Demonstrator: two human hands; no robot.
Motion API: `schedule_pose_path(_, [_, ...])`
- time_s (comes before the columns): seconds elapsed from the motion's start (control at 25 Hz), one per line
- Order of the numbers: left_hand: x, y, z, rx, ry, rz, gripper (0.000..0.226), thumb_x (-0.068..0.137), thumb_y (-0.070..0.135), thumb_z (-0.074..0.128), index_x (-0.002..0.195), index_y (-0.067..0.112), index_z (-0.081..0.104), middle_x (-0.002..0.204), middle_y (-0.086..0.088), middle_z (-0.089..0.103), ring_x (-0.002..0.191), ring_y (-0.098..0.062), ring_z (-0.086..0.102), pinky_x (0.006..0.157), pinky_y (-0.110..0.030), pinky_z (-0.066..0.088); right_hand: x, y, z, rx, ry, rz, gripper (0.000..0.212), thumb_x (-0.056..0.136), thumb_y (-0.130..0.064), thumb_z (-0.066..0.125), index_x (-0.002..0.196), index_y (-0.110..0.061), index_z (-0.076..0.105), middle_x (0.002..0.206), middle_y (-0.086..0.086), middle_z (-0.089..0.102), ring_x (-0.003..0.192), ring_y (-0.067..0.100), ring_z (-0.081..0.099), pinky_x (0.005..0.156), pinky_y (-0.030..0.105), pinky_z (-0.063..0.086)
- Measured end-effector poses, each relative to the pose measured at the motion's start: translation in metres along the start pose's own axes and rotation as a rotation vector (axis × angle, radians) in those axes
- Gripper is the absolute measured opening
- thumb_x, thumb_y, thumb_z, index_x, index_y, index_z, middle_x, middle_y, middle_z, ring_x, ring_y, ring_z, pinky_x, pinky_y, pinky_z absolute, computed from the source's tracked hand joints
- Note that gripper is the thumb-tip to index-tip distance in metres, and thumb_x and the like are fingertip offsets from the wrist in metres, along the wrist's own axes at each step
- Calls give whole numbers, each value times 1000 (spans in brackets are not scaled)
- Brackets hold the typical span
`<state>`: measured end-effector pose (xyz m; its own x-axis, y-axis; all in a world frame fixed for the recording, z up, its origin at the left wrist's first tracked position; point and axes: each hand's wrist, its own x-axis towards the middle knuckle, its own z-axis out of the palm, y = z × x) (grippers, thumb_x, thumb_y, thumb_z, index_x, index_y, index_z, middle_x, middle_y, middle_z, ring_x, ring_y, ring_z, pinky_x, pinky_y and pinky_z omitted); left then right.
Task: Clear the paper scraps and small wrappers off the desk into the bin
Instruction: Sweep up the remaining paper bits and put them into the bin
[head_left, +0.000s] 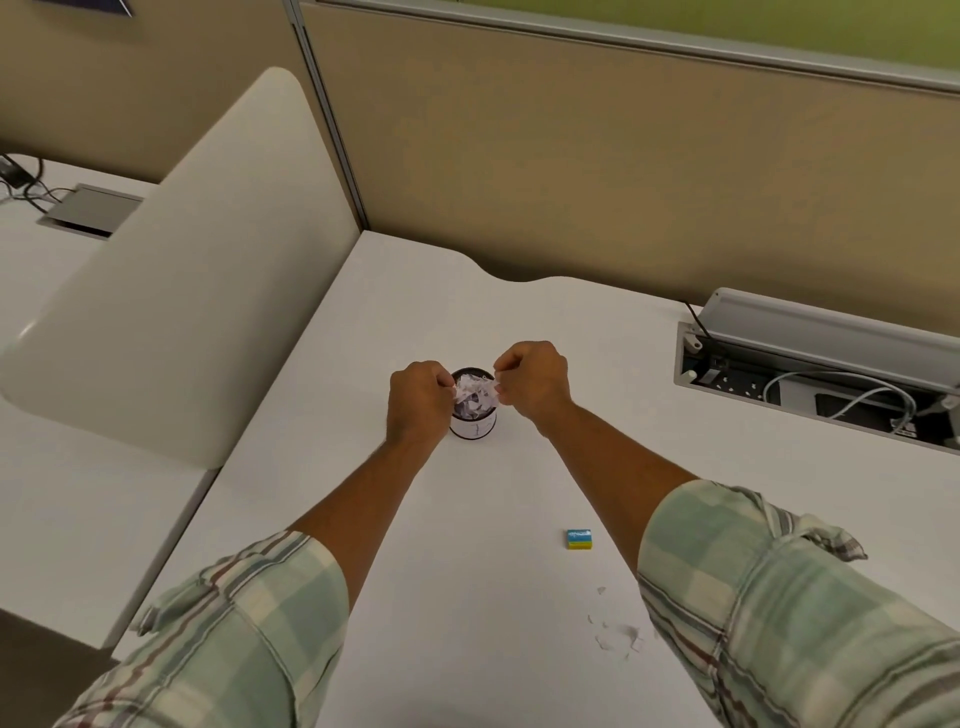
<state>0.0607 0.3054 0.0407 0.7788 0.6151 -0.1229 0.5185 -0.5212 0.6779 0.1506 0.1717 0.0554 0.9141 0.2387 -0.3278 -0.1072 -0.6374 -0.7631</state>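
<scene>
White bench (467, 322) fills most of what I see, walled off by tan partition panels beyond my hands. I hold both hands over the small round bin (472, 418), one on each side of its mouth, so that whatever I let go should fall straight in and not back onto the bench. My left hand (418, 397) is curled, its grip pinched on a bit of white paper at the bin's left rim. My right hand (535, 382) is curled too, its grip pinched on another bit of the crumpled paper (475, 397) at the right rim. That paper heaps up to the brim, so the bin looks nearly full, and I judge more could spill unless pressed down.

More work lies behind my right grip, back toward my body: a scatter of small paper scraps (615, 631) close beside my right sleeve (779, 597). Between those scraps and my right grip sits a little blue and yellow block (579, 539); I cannot tell whether it is a wrapper or an eraser.

Far right of my right grip an open cable tray (810, 384) is sunk into the bench, well clear. Nothing blocks the reach back to the scraps.
</scene>
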Motion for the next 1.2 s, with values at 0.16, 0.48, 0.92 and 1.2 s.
schedule_pose_path(0.16, [-10, -5, 1, -26, 21, 15, 17, 83, -5, 65, 80, 7, 77, 84, -6, 77, 71, -15, 65, 67, -23, 52, -6, 6, -10, 351, -4, 141, 15, 79, 13, 69, 83, -1, 72, 83, 21, 76, 71, 32, 78, 69, 40, 66])
schedule_pose_path(0.48, [-45, -9, 8, -143, 74, 138, 8, 83, 1, 68, 80, 7, 74, 75, -3, 74, 72, -16, 68, 69, -26, 55, -17, 43, -41, 386, 61, 77, 12, 77, 1, 80, 77, -7, 72, 73, 9, 74, 60, 18, 67, 65, 32, 63])
schedule_pose_path(0.92, [-114, -20, 84, -15, -187, 196, 25, 92, 7, 68, 116, 3, 71, 117, -13, 71, 103, -25, 68, 92, -30, 54, -100, 221, -128, 103, 238, 302, 13, 83, -3, 70, 78, -15, 72, 77, 4, 74, 72, 24, 70, 70, 36, 61])
schedule_pose_path(1.2, [-84, 1, 122, 370, -478, 311, 56, 106, 10, 38, 158, 3, 20, 169, -12, 13, 158, -24, 11, 128, -32, 13, -127, 274, -151, -224, 190, 252, 25, 94, -4, 51, 83, -18, 68, 88, -4, 67, 80, 15, 62, 58, 16, 41])
